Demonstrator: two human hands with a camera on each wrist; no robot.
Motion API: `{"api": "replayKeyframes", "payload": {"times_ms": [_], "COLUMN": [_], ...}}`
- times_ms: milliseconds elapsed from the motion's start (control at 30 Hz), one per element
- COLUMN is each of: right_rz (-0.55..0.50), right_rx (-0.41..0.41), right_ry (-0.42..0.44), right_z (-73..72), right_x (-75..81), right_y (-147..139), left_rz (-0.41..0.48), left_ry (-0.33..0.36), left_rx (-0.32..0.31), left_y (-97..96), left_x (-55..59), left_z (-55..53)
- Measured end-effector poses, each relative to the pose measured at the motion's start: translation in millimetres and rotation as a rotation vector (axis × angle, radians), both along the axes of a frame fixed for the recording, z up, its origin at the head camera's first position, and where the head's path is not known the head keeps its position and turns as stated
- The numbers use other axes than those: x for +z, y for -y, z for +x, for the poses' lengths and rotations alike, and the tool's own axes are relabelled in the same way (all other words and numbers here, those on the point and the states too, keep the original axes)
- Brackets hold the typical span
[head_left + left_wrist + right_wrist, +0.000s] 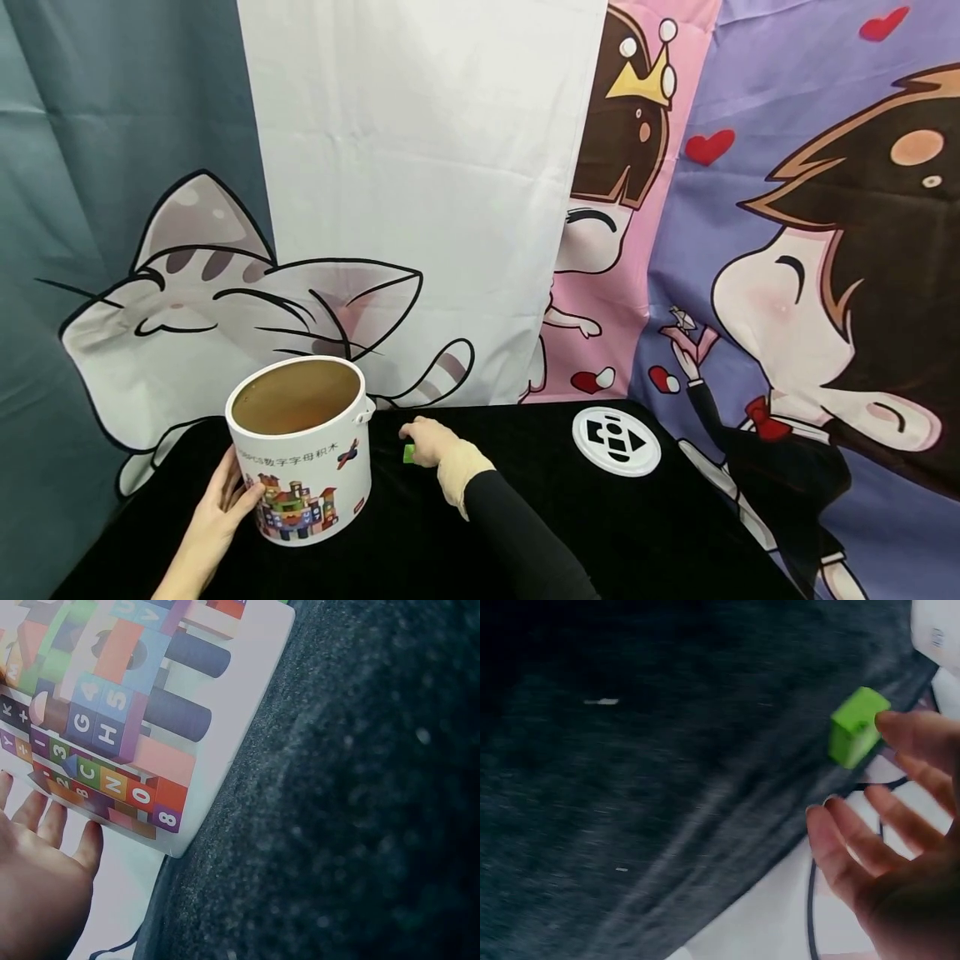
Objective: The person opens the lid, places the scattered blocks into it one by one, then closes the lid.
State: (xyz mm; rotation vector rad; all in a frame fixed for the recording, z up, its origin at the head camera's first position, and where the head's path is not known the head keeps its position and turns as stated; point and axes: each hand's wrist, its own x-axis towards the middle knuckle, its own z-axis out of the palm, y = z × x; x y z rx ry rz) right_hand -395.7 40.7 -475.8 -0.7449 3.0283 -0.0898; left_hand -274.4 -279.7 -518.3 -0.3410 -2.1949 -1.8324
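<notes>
A white bucket (296,454) with a printed picture of toy blocks stands uncovered on the black cloth. Its mouth faces up, showing a brownish inside. My left hand (217,508) rests against the bucket's left side, thumb toward the front; in the left wrist view, fairly straight fingers (90,847) reach its printed wall. Right of the bucket, my right hand (427,442) is at a small green block (408,453). The right wrist view shows the green block (855,727) right at one fingertip, the other fingers (847,859) spread apart from it.
A white round lid (617,442) with dark shape cutouts lies on the black cloth (420,542) at the right. Behind the table hangs a curtain (420,167) printed with a cat and cartoon figures. The bucket stands close to it.
</notes>
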Motion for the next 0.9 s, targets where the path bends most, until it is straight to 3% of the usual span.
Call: {"api": "replayKeyframes", "payload": {"times_ms": [200,400,567,700,900], "right_rz": [0.042,0.134,0.092,0.031,-0.047], "right_rx": [0.041,0.104,0.136,0.12,0.063], "right_ry": [0.016,-0.04,-0.063,0.003,0.055], "right_z": [1.0,1.0,6.1,7.8,3.3], "right_x": [-8.5,-12.1,-14.8,-14.4,6.6], "right_y": [-8.8,-6.4,-8.9,-17.5,-31.2], "left_rz": [0.027,0.021,-0.02,-0.028,-0.019], "left_ry": [-0.007,-0.009,0.028,0.077,0.049], "left_rx": [-0.022,-0.02,-0.004,0.005,-0.01], "left_y": [-1.5,-1.9,1.1,4.7,3.8], "left_x": [1.8,3.4,1.1,-2.3,-3.1], "left_z": [-3.1,-4.5,-0.2,4.0,0.1]}}
